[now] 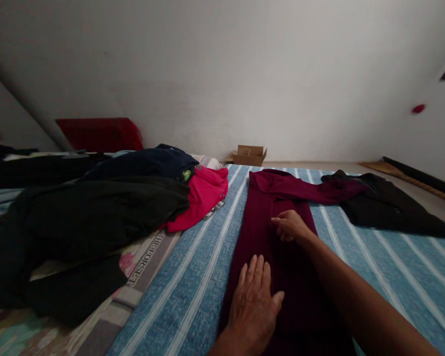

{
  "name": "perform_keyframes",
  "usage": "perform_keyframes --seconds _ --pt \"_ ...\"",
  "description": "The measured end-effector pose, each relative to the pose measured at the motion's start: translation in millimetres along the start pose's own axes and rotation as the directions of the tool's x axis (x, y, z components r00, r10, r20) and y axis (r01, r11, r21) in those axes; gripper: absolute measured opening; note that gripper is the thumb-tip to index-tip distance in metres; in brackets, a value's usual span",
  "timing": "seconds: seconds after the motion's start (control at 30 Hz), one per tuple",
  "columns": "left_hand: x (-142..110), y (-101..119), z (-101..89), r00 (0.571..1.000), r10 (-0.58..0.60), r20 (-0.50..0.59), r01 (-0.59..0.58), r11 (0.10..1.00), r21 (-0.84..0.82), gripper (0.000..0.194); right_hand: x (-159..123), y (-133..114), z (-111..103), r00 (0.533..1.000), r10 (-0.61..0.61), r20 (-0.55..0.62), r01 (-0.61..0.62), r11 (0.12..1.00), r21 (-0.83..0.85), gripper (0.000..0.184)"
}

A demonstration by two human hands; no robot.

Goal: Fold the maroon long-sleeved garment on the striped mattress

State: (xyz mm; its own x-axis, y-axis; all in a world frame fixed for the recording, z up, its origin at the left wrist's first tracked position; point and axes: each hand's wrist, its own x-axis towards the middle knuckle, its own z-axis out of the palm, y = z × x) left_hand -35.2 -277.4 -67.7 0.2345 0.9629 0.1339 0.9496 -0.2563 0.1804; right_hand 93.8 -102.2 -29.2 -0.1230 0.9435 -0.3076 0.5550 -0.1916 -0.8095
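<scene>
A maroon long-sleeved top is laid lengthwise on a blue striped bedsheet. Its one visible sleeve stretches off to the right at the far end. My left hand rests flat on the near left part of the top, fingers extended and thumb out to the side. Further up, my right hand has its fingers curled together at the cloth, seemingly pinching a fold near the middle; the fingertips are partly hidden. The sleeve's end overlaps a folded black garment on the right.
To the left, dark clothes and a bright pink garment lie heaped on a floral cloth. A cardboard box stands by the wall, and a red object is at the back left. A long dark roll lies far right.
</scene>
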Motion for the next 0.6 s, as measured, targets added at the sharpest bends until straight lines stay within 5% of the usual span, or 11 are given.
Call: perform_keyframes --seconds 0.17,0.37,0.6 --pt "-2 -4 8.7 0.999 0.025 -0.042 -0.025 1.000 0.013 0.058 25 -6 18 0.997 0.067 -0.032 -0.065 0.997 0.046 0.023" --pt "-5 -4 2.2 0.999 0.018 0.032 -0.017 1.000 -0.021 0.061 28 9 21 0.995 0.042 -0.085 -0.035 0.996 0.076 0.022" --pt "-4 -3 -5.0 0.996 -0.002 0.094 0.005 1.000 -0.031 0.063 23 12 23 0.998 0.064 0.027 -0.068 0.967 0.247 0.029"
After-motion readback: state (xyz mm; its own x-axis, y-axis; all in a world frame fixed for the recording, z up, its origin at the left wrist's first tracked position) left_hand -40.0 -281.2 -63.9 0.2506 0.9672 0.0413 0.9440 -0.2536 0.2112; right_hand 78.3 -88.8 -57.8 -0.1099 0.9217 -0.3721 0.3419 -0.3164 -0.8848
